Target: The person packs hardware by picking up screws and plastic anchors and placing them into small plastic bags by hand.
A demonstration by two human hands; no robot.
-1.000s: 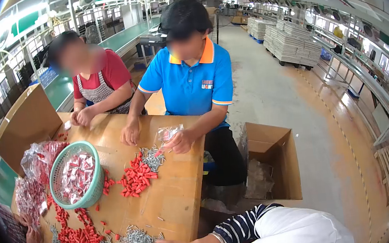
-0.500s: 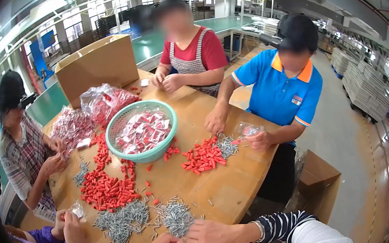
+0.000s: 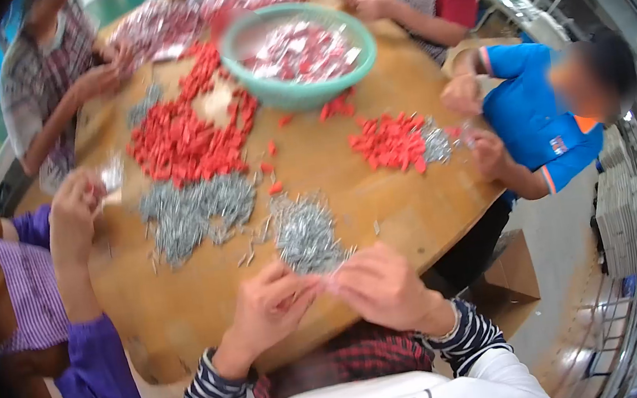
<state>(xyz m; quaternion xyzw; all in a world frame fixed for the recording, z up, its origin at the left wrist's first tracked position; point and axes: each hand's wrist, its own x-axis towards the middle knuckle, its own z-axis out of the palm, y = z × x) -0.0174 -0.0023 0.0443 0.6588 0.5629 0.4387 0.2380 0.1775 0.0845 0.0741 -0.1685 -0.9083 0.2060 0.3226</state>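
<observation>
My left hand (image 3: 275, 302) and my right hand (image 3: 383, 286) meet at the near table edge, fingertips pinched close together. Something small and pale, perhaps clear plastic, shows between them, but I cannot make out what it is. Just beyond my fingers lies a pile of thin grey metal pieces (image 3: 305, 232) that look like screws. A larger grey pile (image 3: 198, 213) lies to its left. Behind that spreads a heap of red plastic plugs (image 3: 183, 144), with a few loose ones trailing toward the middle.
A green plastic basket (image 3: 299, 95) holds filled clear packets. Packets and bags (image 3: 158, 28) lie at the back left. Co-workers sit around the wooden table (image 3: 313, 148): one in purple sleeves (image 3: 102, 365), one in a blue shirt (image 3: 544, 106) beside a smaller red heap (image 3: 387, 144).
My view has tilted down and turned, so the table appears higher and my hands nearer the centre. My hands have come together at the fingertips. The person in blue has raised a hand.
</observation>
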